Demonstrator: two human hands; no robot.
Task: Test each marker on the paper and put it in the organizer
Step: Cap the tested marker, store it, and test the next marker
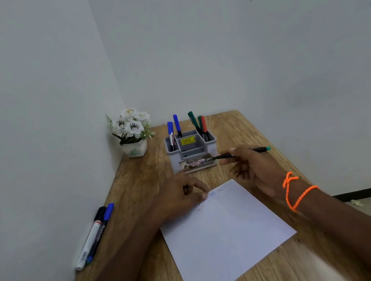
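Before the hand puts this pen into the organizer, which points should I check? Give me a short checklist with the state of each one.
1. Right hand holds the teal-capped pen firmly: ok.
2. Pen is capped: cannot tell; only the teal end shows.
3. Scribbles on the paper: ok, though whether this pen made one, cannot tell.
4. Organizer has a free compartment: ok, the middle is open.
5. Left hand rests on the paper: ok.
6. Two markers left at the table's edge: not ok, still unsorted.

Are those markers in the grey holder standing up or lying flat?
Standing up. The two blue markers and the green and red markers poke caps-up out of the grey organizer.
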